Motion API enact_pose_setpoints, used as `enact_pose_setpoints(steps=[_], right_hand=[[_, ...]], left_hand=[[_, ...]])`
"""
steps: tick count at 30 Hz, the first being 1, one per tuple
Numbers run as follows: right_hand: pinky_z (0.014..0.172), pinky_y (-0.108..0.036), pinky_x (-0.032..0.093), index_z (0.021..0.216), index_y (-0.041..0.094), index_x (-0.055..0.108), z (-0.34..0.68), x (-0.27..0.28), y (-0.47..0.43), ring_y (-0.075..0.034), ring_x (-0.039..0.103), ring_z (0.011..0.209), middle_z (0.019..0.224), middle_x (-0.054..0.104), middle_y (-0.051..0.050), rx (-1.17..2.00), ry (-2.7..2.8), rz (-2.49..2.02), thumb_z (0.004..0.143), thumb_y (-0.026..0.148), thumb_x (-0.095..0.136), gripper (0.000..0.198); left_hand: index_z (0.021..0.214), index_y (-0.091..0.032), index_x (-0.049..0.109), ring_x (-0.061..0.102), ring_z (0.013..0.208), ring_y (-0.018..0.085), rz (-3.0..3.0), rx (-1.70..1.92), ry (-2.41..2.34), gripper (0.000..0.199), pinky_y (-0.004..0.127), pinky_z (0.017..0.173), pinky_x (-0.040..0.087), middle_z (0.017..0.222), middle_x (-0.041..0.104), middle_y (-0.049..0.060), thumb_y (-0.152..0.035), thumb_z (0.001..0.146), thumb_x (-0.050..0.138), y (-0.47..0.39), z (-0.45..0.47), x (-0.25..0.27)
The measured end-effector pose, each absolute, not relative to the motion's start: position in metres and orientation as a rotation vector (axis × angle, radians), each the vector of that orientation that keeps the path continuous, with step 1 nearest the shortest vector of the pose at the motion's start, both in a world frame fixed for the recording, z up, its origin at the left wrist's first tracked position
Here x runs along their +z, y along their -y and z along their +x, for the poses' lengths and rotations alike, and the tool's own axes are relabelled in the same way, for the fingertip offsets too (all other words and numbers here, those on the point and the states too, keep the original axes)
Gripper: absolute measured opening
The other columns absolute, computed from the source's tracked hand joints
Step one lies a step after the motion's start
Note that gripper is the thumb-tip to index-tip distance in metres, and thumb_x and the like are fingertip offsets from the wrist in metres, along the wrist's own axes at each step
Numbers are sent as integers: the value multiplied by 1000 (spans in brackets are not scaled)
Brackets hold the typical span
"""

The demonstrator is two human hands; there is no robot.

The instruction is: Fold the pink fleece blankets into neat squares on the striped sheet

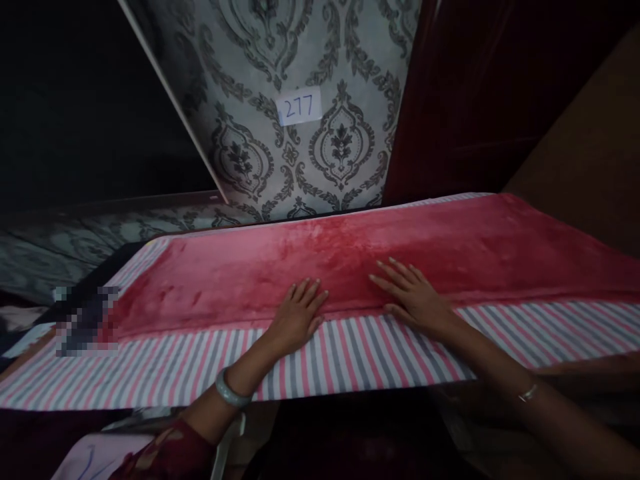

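Note:
A red plush blanket (240, 267) lies spread out long and flat on a pink, grey and white striped cloth (345, 353). My left hand (295, 317) rests palm down on the blanket's near edge, fingers apart, with a pale bangle at the wrist. To its right, my right hand (413, 297) also lies flat on the red pile, its fingers spread. A thin bracelet circles my right forearm. Neither hand grips anything. The pile shows darker and lighter patches, with a ruffled area beyond my hands.
Behind the table stands a wall with grey patterned paper (290, 153) and a paper label (300, 105) reading 277. A dark screen-like panel (90, 100) is at left, a dark red panel (450, 100) at right. A blurred patch (87, 321) covers the blanket's left end.

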State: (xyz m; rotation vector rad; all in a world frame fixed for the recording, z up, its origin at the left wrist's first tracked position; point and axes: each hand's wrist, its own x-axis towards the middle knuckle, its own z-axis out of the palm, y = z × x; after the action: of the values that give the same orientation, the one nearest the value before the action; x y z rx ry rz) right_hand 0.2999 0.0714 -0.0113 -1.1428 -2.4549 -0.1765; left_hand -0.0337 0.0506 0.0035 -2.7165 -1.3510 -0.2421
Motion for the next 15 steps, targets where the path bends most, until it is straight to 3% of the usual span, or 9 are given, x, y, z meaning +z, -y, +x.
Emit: enact_pose_setpoints(steps=[6,12,15], right_hand=[[117,-63,28,160,40,24,309,-48,-70,-31,24,152,164,31,-2,16,2637,-1110,100,59,40,65],[115,-62,34,141,37,60,309,-48,-90,-33,45,142,150,53,-4,100,2522,-1138,100,59,30,55],[114,-60,36,138,32,62,280,-27,-107,-32,51,137,143,60,-7,52,2430,-1119,102,51,28,53]], left_hand=[[153,-26,43,25,153,30,-2814,-173,1441,55,55,123,24,164,34,10,-41,101,48,-40,-35,6],[156,-21,36,20,155,29,-2556,-331,1868,60,59,124,17,165,29,14,-43,101,44,-44,-61,23],[158,-17,32,14,156,34,-2346,-270,2125,70,63,122,15,167,22,18,-48,97,50,-48,-78,25]])
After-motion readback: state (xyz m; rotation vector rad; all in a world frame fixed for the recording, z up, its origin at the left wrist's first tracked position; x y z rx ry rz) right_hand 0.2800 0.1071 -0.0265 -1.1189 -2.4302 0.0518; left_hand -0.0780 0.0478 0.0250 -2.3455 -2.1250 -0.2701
